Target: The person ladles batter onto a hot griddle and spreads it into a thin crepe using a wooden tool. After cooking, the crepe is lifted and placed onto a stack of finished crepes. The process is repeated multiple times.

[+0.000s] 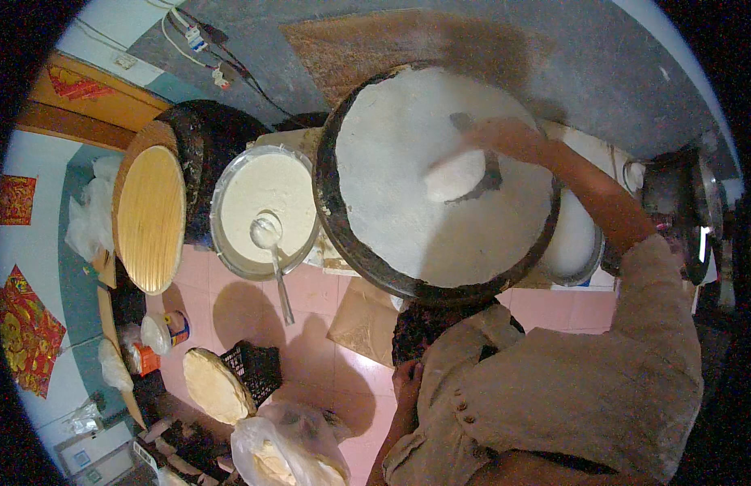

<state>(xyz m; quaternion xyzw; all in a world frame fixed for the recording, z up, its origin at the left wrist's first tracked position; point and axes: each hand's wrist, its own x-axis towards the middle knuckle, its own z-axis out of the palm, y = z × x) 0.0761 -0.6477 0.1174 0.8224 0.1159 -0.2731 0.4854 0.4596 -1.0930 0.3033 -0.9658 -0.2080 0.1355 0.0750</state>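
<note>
Before me is a large round griddle (330, 215) with a dark rim. A thin pale layer of batter (381, 182) covers most of its top. My right hand (503, 141), blurred by motion, reaches over the griddle's middle and grips a white oval piece (456, 176), whose exact kind is unclear. Dark bare patches show in the layer beside it. My left hand (406, 379) hangs low by my body, partly hidden by my clothing; its fingers are hard to make out. Left of the griddle stands a basin (216, 240) of creamy batter with a metal ladle (278, 267) resting in it.
A round slatted lid (150, 219) leans by a dark vessel (211, 130) at the left. A bowl of white contents (570, 237) sits right of the griddle. Below are a stack of flatbreads (214, 386), a black crate (260, 367), and a plastic bag (290, 449) on pink floor tiles.
</note>
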